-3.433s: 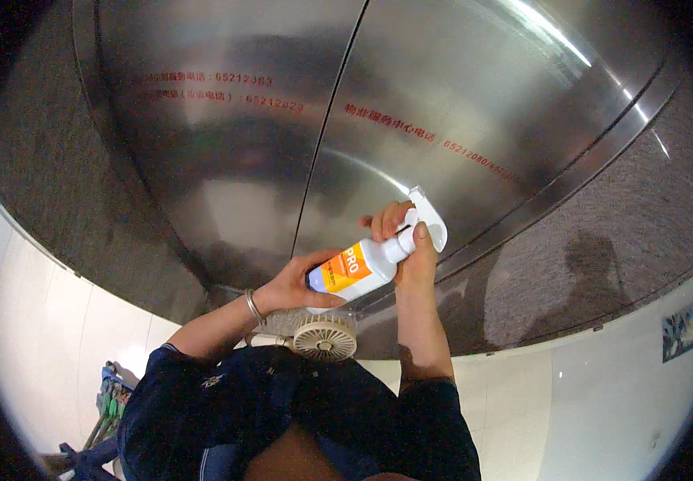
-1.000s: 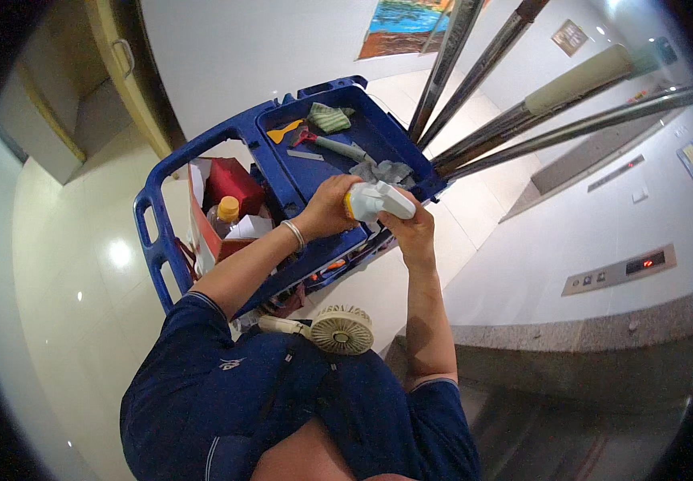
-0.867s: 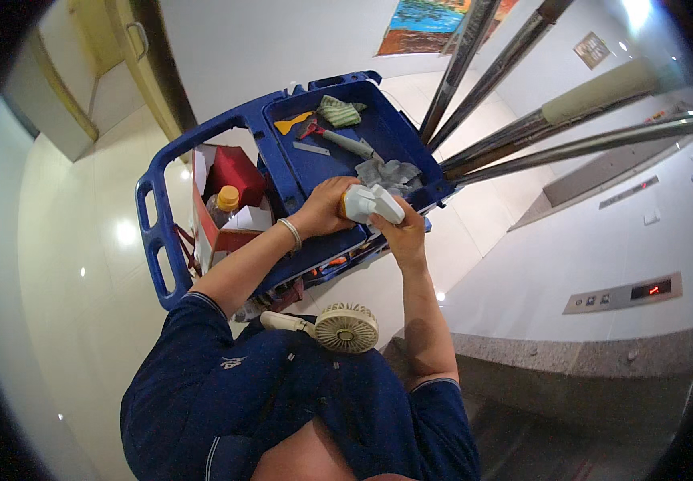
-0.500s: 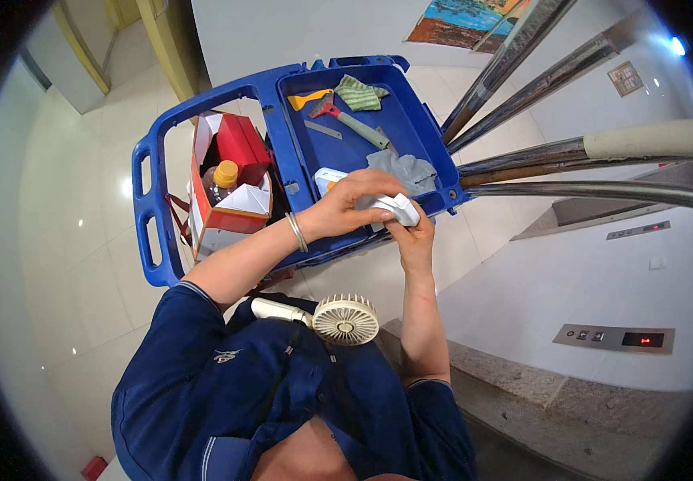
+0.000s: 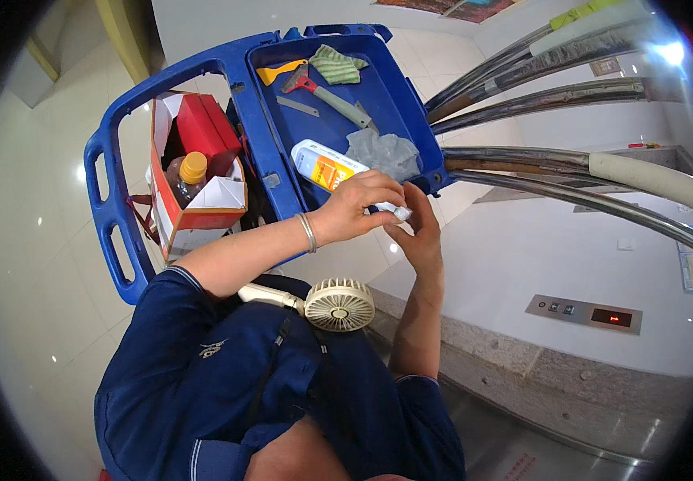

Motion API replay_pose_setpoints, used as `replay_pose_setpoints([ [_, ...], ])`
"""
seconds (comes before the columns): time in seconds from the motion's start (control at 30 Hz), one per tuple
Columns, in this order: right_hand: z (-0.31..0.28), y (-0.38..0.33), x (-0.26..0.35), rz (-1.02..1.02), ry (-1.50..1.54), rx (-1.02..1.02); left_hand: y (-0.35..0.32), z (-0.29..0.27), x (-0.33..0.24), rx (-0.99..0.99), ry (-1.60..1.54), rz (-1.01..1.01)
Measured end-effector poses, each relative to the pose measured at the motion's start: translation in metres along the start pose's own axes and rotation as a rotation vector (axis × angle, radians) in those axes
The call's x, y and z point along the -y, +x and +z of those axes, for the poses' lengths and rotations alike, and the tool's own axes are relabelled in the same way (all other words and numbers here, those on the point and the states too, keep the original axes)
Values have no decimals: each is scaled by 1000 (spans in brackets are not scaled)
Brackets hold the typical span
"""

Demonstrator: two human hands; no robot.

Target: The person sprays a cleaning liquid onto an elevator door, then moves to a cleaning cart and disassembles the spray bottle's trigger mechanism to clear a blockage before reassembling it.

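Note:
My left hand, with a bracelet at its wrist, is closed around a small white piece. Thumb and fingers of my right hand close about that piece's outer end. Most of it is hidden by my fingers, so its kind is unclear. Just beyond my left hand lies a white bottle with an orange and yellow label, its near end covered by the hand; I cannot tell whether the white piece belongs to it. Crumpled grey plastic lies beside the bottle in the blue tray of a cart.
Farther up the tray are a red-and-grey scraper, a yellow scraper, a flat blade and a striped green cloth. A box at left holds a yellow-capped bottle. Long poles jut out rightward. A fan hangs at my chest.
The view has shifted, and the cart now appears farther left and up. More of the labelled bottle shows. Less of the white piece is visible between my hands.

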State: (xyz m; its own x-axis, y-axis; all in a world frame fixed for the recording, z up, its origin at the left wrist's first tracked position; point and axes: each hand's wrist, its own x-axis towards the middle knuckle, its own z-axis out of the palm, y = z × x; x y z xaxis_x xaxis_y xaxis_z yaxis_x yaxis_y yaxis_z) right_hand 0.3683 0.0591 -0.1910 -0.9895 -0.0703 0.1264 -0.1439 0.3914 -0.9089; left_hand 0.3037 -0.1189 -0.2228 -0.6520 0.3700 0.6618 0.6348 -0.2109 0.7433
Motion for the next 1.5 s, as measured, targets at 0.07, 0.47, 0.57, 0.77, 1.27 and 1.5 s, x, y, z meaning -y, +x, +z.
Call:
replay_pose_setpoints([
  [0.07,-4,-4,20,78,-120,-12,-3,0,3,9,37,10],
  [0.47,5,-10,29,199,362,-41,-7,-2,10,63,95,8],
  [0.57,13,-9,25,167,298,-108,-7,-1,10,65,116,5],
  [0.77,26,-7,22,106,184,-232,-6,1,9,46,141,25],
  [1.27,20,1,14,-63,-140,-123,5,-10,10,106,-14,-179],
  [1.5,9,29,16,75,125,-215,22,-40,-1,241,627,-8],
])
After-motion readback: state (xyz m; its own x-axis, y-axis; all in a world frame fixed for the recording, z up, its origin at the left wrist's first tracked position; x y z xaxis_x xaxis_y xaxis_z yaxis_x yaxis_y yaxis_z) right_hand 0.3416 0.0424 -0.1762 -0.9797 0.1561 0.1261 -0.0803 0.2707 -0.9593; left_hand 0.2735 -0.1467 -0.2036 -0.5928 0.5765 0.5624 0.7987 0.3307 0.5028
